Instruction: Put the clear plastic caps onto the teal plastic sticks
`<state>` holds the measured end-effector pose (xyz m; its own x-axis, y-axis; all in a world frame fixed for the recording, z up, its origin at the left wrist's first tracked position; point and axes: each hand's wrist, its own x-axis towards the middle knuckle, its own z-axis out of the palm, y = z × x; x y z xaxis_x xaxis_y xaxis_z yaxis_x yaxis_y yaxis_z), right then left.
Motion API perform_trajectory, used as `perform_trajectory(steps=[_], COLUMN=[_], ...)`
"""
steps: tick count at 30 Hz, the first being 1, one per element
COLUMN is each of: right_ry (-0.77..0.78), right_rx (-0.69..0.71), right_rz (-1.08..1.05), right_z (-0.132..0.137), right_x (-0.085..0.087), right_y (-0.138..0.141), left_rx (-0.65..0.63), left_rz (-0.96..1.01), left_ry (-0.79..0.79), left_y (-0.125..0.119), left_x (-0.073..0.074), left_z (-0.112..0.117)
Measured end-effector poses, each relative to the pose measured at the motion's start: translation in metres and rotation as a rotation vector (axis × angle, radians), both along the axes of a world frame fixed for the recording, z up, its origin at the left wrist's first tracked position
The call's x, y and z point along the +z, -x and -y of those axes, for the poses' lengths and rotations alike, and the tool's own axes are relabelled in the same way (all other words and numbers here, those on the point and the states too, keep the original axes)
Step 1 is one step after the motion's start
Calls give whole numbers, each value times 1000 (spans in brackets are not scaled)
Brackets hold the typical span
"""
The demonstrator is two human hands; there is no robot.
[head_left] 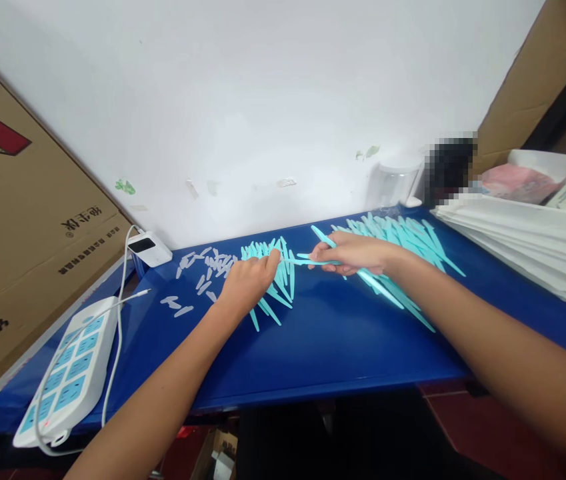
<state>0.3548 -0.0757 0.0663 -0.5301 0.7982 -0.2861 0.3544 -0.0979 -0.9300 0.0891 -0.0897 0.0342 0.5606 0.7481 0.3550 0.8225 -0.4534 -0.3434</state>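
A large printed cardboard box (37, 220) stands at left, beside a white power strip (69, 380) with blue sockets. A white cable (119, 327) loops by it; farther back sits a small white device (155, 251). Far right, a clear container (395, 187) stands near the white wall (263, 100).

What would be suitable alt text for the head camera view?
A right hand holds slim turquoise pieces; the left hand is at a pile of similar ones. Another pile and small pale strips lie on the blue table.
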Motion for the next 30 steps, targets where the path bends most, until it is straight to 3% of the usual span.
perform_trajectory(steps=[10, 19, 24, 30], right_ry=[42, 65, 86, 64], right_rx=[15, 29, 15, 4], right_rz=[-10, -40, -135, -89], right_z=[2, 4, 10, 11], right_x=[3, -5, -5, -5], right_y=[4, 9, 16, 18], left_rx=[-27, -187, -313, -372], left_rz=[-25, -124, -51, -5], left_ry=[-36, -116, -86, -70], left_y=[-2, -5, -3, -3], left_x=[-2, -1, -3, -7], left_z=[1, 7, 5, 3])
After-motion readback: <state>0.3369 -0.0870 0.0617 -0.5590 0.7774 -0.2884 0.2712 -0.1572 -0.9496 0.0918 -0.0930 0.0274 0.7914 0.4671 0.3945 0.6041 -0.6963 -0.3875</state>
